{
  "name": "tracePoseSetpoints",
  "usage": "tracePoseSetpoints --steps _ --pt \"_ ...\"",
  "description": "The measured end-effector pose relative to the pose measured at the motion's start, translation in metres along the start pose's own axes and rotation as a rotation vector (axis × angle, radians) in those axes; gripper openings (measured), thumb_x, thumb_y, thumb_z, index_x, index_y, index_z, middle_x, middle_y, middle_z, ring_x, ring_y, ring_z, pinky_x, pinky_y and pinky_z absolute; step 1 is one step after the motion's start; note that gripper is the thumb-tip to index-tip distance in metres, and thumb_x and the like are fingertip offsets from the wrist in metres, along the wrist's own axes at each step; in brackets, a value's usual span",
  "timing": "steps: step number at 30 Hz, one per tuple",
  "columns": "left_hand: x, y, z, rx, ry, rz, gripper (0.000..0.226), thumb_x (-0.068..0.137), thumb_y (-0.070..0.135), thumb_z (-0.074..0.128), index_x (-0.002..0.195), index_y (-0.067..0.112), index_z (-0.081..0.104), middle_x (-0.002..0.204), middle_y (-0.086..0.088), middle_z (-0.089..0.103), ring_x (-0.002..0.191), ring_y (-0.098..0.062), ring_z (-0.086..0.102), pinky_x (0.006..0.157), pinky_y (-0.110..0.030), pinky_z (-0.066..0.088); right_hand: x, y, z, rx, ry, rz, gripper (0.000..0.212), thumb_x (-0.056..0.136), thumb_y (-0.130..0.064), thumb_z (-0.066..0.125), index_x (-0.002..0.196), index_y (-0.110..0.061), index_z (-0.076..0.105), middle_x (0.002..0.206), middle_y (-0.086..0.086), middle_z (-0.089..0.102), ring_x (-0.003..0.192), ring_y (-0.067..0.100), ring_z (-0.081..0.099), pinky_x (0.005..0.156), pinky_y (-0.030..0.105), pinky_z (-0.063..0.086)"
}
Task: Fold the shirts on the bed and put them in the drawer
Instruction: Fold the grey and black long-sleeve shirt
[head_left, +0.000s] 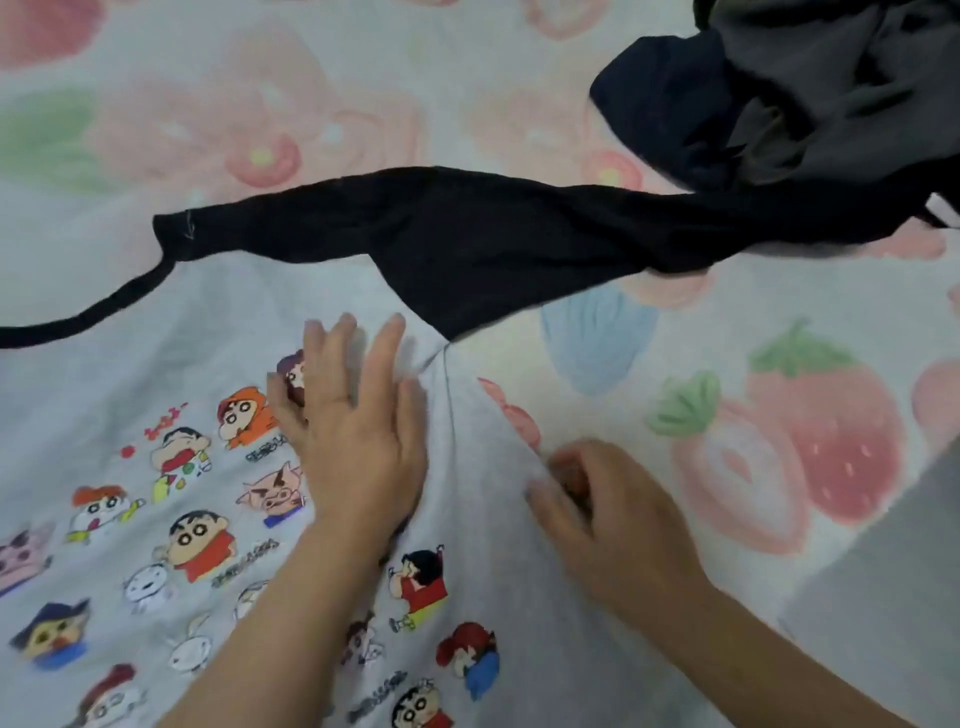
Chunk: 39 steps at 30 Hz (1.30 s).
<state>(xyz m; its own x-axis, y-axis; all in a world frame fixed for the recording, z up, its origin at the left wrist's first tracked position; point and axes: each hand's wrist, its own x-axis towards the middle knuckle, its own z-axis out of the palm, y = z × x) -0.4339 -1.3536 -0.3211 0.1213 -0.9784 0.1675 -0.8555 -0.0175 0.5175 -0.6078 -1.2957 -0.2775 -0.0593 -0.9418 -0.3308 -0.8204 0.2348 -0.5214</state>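
A grey shirt (156, 332) printed with several cartoon figures lies spread on the bed, with a black sleeve and black collar trim along its top. My left hand (358, 426) presses flat on its chest with straight fingers. Near the side seam, my right hand (597, 499) pinches a fold of the grey fabric with curled fingers. A pile of dark shirts (779, 98) sits at the upper right, touching the black sleeve's end.
The bed sheet (727, 364) has a pink strawberry and flower print. A grey surface (893, 597) shows at the lower right past the bed's edge. No drawer is in view.
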Motion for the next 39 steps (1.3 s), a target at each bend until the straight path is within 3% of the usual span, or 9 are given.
tracePoseSetpoints --steps 10,13,17,19,21,25,29,35,39 --pt "-0.156 -0.064 -0.089 0.233 0.177 -0.501 0.047 0.09 0.031 0.039 0.128 0.008 0.053 0.131 -0.026 0.048 0.126 -0.039 0.044 0.101 -0.055 0.024 -0.035 0.036 0.003 -0.161 0.012 0.093 0.03 0.092 -0.044 0.039 0.078 -0.018 0.042 0.061 0.0 0.05 0.065 0.032 0.055 0.059 0.038 0.044" --pt "-0.205 -0.085 -0.123 0.08 0.34 -0.783 0.054 0.089 0.031 0.044 0.13 -0.003 0.045 0.121 -0.03 0.047 0.127 -0.021 0.044 0.109 -0.04 0.033 -0.054 0.035 0.007 -0.195 -0.021 0.126 0.034 0.087 -0.05 0.045 0.079 -0.017 0.042 0.06 -0.002 0.049 0.059 0.025 0.049 0.055 0.033 0.035" --pt "-0.253 -0.078 -0.145 -0.182 0.249 -1.074 0.071 0.078 0.045 0.051 0.137 0.007 0.035 0.13 -0.021 0.053 0.114 -0.033 0.054 0.103 -0.031 0.035 -0.076 0.037 0.0 -0.229 -0.102 0.158 0.044 0.089 -0.04 0.053 0.06 -0.016 0.03 0.05 0.004 0.039 0.055 0.028 0.041 0.051 0.035 0.028" --pt "-0.264 -0.073 -0.146 -0.329 0.22 -1.068 0.062 0.086 0.021 0.063 0.14 0.015 0.034 0.14 -0.008 0.046 0.122 -0.024 0.049 0.1 -0.016 0.032 -0.081 0.039 -0.006 -0.148 -0.083 0.153 0.047 0.09 -0.032 0.054 0.056 -0.013 0.029 0.048 0.007 0.037 0.05 0.026 0.037 0.049 0.032 0.028" --pt "-0.274 -0.074 -0.149 -0.4 0.173 -1.053 0.053 0.088 0.008 0.059 0.135 0.022 0.04 0.136 -0.011 0.05 0.121 -0.027 0.051 0.103 -0.035 0.038 -0.079 0.045 -0.016 -0.087 -0.055 0.19 0.047 0.091 -0.032 0.054 0.053 -0.01 0.036 0.049 0.01 0.04 0.05 0.026 0.039 0.05 0.033 0.028" --pt "-0.29 -0.085 -0.171 -0.224 0.093 -1.08 0.038 0.086 0.011 0.061 0.113 0.033 0.05 0.107 -0.017 0.066 0.088 -0.036 0.064 0.081 -0.048 0.049 -0.078 0.053 -0.035 -0.176 -0.109 0.263 0.052 0.09 -0.038 0.053 0.05 -0.008 0.041 0.037 0.001 0.044 0.046 0.024 0.043 0.05 0.03 0.028" --pt "-0.264 -0.091 -0.183 0.078 -0.113 -0.94 0.059 0.086 0.037 0.055 0.138 0.014 0.039 0.112 -0.028 0.061 0.096 -0.047 0.059 0.08 -0.05 0.044 -0.062 0.03 -0.035 -0.498 -0.215 0.209 0.036 0.086 -0.046 0.054 0.063 -0.018 0.057 0.06 0.002 0.065 0.067 0.026 0.059 0.061 0.032 0.044" --pt "-0.094 -0.141 -0.185 0.261 0.227 -0.452 0.046 0.087 0.028 0.054 0.125 0.0 0.053 0.107 -0.03 0.058 0.099 -0.047 0.052 0.083 -0.052 0.04 0.054 -0.095 -0.007 -0.444 0.125 -0.357 0.027 0.088 -0.032 0.055 0.096 -0.01 0.066 0.1 0.016 0.063 0.1 0.038 0.053 0.081 0.042 0.041" --pt "0.02 -0.176 -0.164 0.311 0.169 -0.262 0.045 0.092 0.026 0.053 0.131 0.003 0.048 0.124 -0.024 0.052 0.113 -0.039 0.047 0.091 -0.045 0.036 0.139 -0.172 0.033 -0.448 0.121 -0.569 0.03 0.093 -0.032 0.047 0.11 -0.012 0.061 0.113 0.015 0.057 0.109 0.035 0.048 0.087 0.041 0.037"
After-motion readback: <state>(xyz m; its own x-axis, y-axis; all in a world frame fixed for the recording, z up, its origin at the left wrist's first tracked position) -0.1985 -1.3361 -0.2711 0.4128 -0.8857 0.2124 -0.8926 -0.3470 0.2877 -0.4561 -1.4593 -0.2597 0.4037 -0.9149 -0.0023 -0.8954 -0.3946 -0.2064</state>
